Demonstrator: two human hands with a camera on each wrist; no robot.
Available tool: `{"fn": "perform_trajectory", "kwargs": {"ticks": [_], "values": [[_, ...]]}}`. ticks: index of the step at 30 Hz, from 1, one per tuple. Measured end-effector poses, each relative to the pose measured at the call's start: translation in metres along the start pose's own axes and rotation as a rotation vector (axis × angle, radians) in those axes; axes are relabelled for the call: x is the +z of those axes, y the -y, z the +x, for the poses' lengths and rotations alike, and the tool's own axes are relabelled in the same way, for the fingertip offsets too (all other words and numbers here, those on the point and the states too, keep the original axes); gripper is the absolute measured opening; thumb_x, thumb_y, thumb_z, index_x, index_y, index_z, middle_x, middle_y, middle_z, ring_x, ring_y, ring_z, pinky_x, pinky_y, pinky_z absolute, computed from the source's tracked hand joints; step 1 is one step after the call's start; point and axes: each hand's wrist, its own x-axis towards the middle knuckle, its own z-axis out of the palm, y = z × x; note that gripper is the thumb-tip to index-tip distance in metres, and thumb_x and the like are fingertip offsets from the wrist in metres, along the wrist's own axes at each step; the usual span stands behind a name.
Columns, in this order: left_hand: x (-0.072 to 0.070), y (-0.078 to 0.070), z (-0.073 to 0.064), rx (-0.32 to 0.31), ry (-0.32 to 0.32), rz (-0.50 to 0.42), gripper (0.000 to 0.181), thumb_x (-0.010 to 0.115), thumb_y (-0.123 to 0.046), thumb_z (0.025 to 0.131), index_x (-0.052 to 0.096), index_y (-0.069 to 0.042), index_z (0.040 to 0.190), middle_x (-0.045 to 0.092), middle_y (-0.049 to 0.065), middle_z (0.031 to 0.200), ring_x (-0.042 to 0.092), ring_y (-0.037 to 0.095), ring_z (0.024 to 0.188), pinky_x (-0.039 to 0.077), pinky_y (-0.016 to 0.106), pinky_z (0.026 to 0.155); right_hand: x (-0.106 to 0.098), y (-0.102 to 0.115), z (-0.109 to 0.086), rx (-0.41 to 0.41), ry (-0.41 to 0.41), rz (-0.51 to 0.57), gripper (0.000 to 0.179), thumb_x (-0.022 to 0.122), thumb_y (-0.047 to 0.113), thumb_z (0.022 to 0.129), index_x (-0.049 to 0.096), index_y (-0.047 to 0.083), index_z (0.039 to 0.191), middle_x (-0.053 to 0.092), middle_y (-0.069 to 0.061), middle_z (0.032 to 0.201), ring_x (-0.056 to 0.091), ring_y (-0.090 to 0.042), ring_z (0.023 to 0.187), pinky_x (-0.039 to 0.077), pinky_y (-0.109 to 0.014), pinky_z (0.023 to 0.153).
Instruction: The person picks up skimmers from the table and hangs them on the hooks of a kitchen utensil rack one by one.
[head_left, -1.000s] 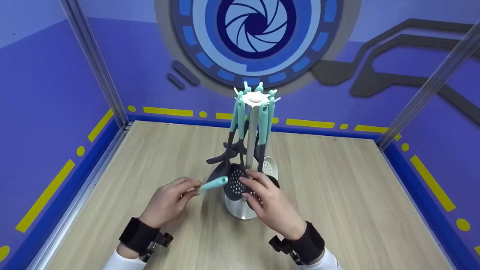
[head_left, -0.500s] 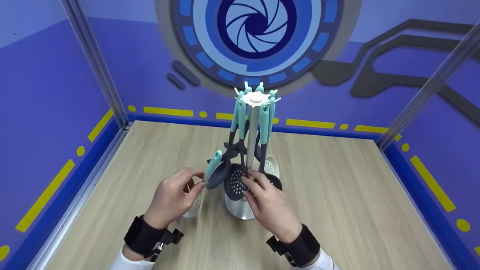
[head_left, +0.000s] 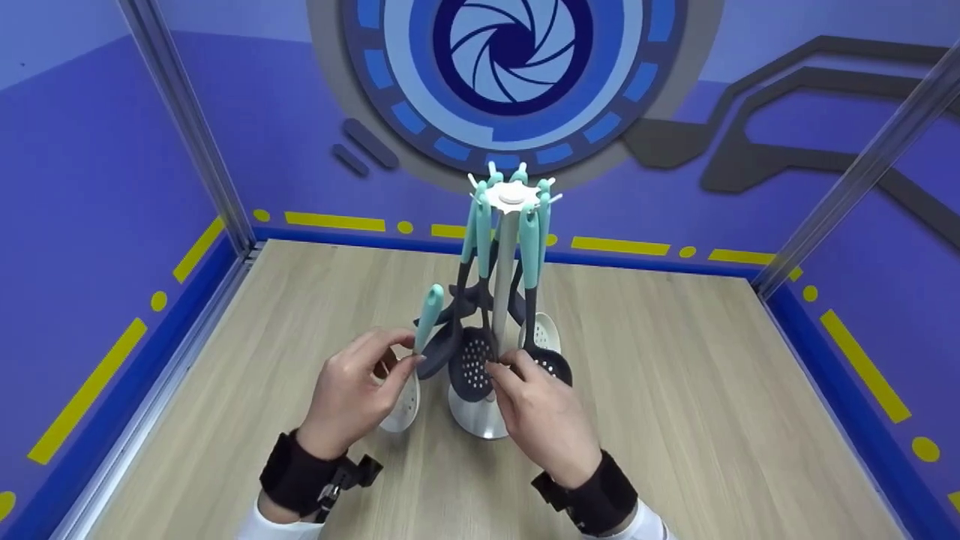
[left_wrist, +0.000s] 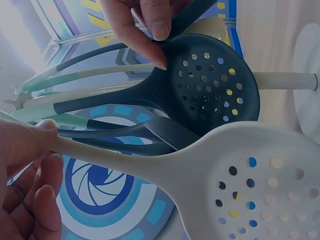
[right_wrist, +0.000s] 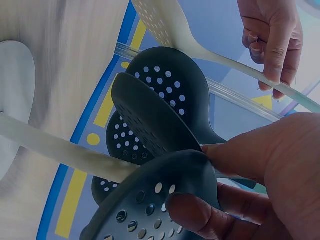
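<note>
A white skimmer (left_wrist: 200, 165) with a mint handle (head_left: 429, 311) is held by its shaft between the thumb and fingers of my left hand (head_left: 360, 382). Its perforated bowl hangs below that hand, left of the utensil stand (head_left: 504, 281). My right hand (head_left: 551, 420) is at the stand's front, its thumb and index finger pinching the rim of a black skimmer (right_wrist: 165, 170). In the right wrist view another black skimmer (right_wrist: 150, 117) sits edge-on right by the index fingertip. Mint handles hang from the stand's white hooked top (head_left: 512, 195).
Behind the right hand hangs another white skimmer (head_left: 546, 328). A black ladle-like utensil (head_left: 439, 352) hangs on the stand's left side. The round metal base (head_left: 480, 421) rests on the wooden table (head_left: 712, 405). Blue patterned panels (head_left: 285, 135) enclose the back and sides.
The white skimmer's handle has swung from nearly level to upright, bringing its bowl into view below my left hand. My right fingers have drawn together, and a black skimmer has shifted right.
</note>
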Motion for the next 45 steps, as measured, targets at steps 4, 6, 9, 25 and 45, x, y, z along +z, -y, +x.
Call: {"fn": "perform_trajectory", "kwargs": {"ticks": [4,6,9,25,45], "values": [[-0.001,-0.001,0.0,0.017,-0.01,-0.006,0.032,0.086,-0.007,0.087,0.073,-0.015,0.116,0.073,-0.005,0.099,0.061,0.001,0.074,0.055,0.019,0.061,0.0,0.001,-0.001,0.002,0.008,-0.023,0.024,0.071,0.008,0.095,0.075,0.018,0.116,0.065,0.002,0.112,0.07,-0.01,0.085,0.06,-0.027,0.067],[-0.001,-0.001,0.0,0.022,-0.013,-0.005,0.032,0.086,-0.008,0.087,0.073,-0.015,0.116,0.073,-0.004,0.099,0.061,0.001,0.074,0.055,0.019,0.062,0.0,0.002,-0.002,0.004,0.024,-0.036,0.028,0.071,0.006,0.092,0.074,0.019,0.117,0.064,0.002,0.112,0.07,-0.01,0.083,0.059,-0.027,0.064],[-0.002,-0.002,0.0,0.022,-0.009,-0.004,0.032,0.086,-0.009,0.088,0.073,-0.015,0.116,0.074,-0.002,0.098,0.061,0.002,0.074,0.055,0.019,0.062,0.0,0.003,-0.003,0.002,0.035,-0.05,0.03,0.072,0.003,0.09,0.072,0.019,0.115,0.062,0.002,0.11,0.068,-0.011,0.08,0.058,-0.027,0.062],[-0.005,-0.003,0.0,-0.008,-0.005,0.052,0.034,0.087,-0.011,0.086,0.074,-0.016,0.117,0.074,-0.004,0.097,0.061,0.001,0.073,0.056,0.021,0.062,-0.009,0.008,-0.004,-0.037,0.093,0.085,0.022,0.065,-0.001,0.089,0.067,0.019,0.098,0.053,0.001,0.108,0.056,-0.009,0.081,0.055,-0.025,0.062],[0.006,-0.054,0.001,-0.02,-0.045,-0.198,0.037,0.081,-0.009,0.092,0.072,-0.017,0.127,0.075,-0.004,0.108,0.073,0.005,0.087,0.06,0.017,0.073,-0.004,0.006,-0.002,-0.124,0.116,0.142,0.02,0.071,0.003,0.095,0.071,0.02,0.106,0.056,0.005,0.101,0.054,-0.006,0.079,0.054,-0.022,0.067]]}}
